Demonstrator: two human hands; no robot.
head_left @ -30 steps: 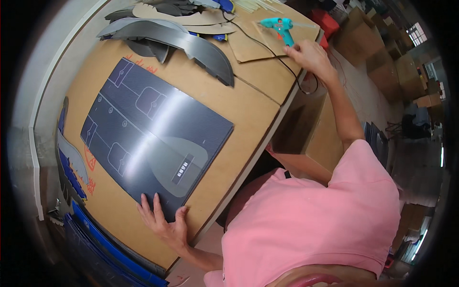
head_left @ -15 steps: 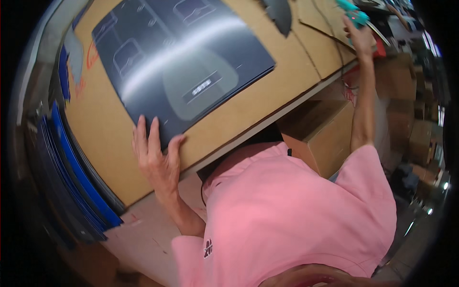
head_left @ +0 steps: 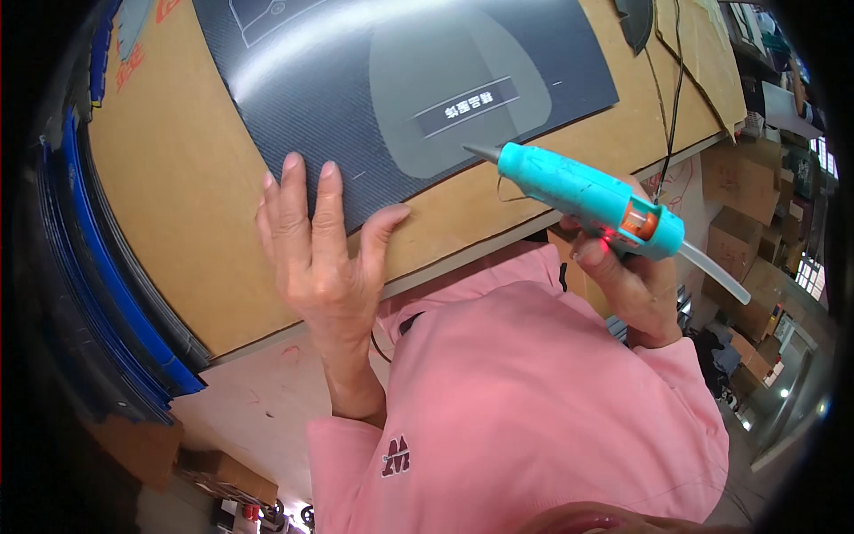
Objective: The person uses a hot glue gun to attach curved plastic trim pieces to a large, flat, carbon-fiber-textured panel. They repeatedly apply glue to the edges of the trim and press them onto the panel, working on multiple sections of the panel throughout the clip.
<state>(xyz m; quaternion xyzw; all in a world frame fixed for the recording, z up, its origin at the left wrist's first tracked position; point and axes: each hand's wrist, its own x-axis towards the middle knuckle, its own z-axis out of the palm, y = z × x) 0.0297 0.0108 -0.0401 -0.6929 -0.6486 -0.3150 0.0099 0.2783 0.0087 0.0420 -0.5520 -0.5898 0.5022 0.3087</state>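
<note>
A turquoise hot glue gun [head_left: 569, 187] is gripped in my right hand [head_left: 627, 280], above the table's front edge. Its dark nozzle points left over the near edge of a glossy dark printed sheet [head_left: 320, 107], and a pale glue stick [head_left: 716, 271] sticks out of its rear. A red light glows by my thumb. My left hand [head_left: 329, 240] rests with fingers spread on the sheet's near left corner, the thumb at its front edge. The sheet lies flat and carries a grey rounded shape with a small label panel. Its far part is cut off by the picture's top.
The tan tabletop [head_left: 169, 240] runs beneath the sheet. Blue and dark panels [head_left: 107, 240] stand stacked at its left edge. A black cable [head_left: 673, 107] crosses the right side, near a dark pointed piece [head_left: 633, 25]. Cardboard boxes [head_left: 738, 178] are piled beyond on the right.
My right hand has brought the glue gun from the far right corner in to the sheet's near edge. My left hand stays spread on the sheet's corner. The view has shifted closer.
</note>
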